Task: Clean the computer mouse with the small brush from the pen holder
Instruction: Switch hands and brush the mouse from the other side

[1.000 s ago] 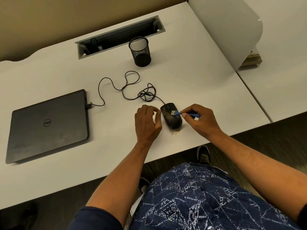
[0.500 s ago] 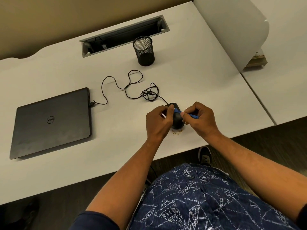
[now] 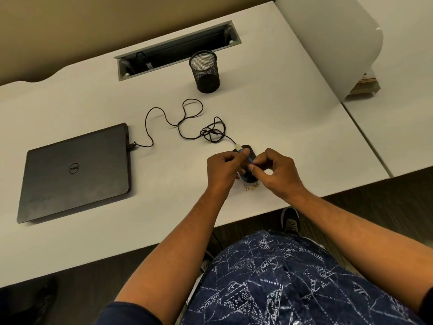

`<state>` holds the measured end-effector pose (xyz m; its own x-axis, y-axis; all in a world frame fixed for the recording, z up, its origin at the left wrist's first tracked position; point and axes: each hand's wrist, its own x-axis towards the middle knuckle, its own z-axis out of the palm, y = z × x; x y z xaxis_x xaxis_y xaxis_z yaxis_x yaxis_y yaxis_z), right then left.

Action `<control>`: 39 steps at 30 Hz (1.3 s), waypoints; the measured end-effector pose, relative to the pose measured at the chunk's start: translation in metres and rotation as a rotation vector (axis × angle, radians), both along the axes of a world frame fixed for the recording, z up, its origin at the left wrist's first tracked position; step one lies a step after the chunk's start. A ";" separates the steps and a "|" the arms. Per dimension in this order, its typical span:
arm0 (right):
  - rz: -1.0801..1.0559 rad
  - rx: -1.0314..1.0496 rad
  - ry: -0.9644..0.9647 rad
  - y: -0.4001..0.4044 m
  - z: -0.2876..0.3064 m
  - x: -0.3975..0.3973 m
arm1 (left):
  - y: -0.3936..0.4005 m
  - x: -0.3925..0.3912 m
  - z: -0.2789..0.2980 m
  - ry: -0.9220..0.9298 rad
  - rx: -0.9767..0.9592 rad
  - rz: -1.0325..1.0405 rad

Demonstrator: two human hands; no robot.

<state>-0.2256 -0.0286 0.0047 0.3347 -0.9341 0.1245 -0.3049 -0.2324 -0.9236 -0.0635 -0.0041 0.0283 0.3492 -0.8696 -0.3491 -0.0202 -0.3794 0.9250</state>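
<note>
The black computer mouse [image 3: 248, 176] lies near the desk's front edge, mostly hidden behind my fingers. Just above it is the small blue brush [image 3: 249, 159], its whitish bristle head pointing away to the upper left. My left hand [image 3: 221, 168] pinches the brush close to the bristle head. My right hand [image 3: 277, 171] pinches the handle end. Both hands meet over the mouse. The black mesh pen holder [image 3: 206, 71] stands empty at the back of the desk.
Small crumbs [image 3: 250, 188] lie on the white desk [image 3: 293, 127] beside the mouse. The mouse cable [image 3: 187, 124] loops to a closed black laptop [image 3: 75, 170] at the left. A cable slot [image 3: 178, 49] runs along the back; a white divider [image 3: 328, 43] stands at the right.
My left hand came off the mouse's side and closed on the brush beside my right hand. The brush head swung from across the mouse top to pointing away.
</note>
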 end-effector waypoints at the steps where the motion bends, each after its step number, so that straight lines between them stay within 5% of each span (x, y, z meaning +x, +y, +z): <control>1: 0.033 -0.022 0.007 0.001 0.001 0.001 | 0.000 0.000 0.000 0.016 0.000 0.003; 20: 0.492 0.080 0.431 -0.065 -0.022 -0.032 | 0.019 0.035 -0.017 -0.100 0.170 -0.102; 39: 0.459 0.111 0.345 -0.073 -0.038 -0.028 | 0.027 0.044 -0.023 -0.140 0.279 -0.150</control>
<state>-0.2534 -0.1014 -0.0334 0.7121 -0.6849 -0.1539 -0.4833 -0.3193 -0.8152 -0.0191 0.0231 0.0051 0.2860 -0.7926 -0.5385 -0.2148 -0.6007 0.7701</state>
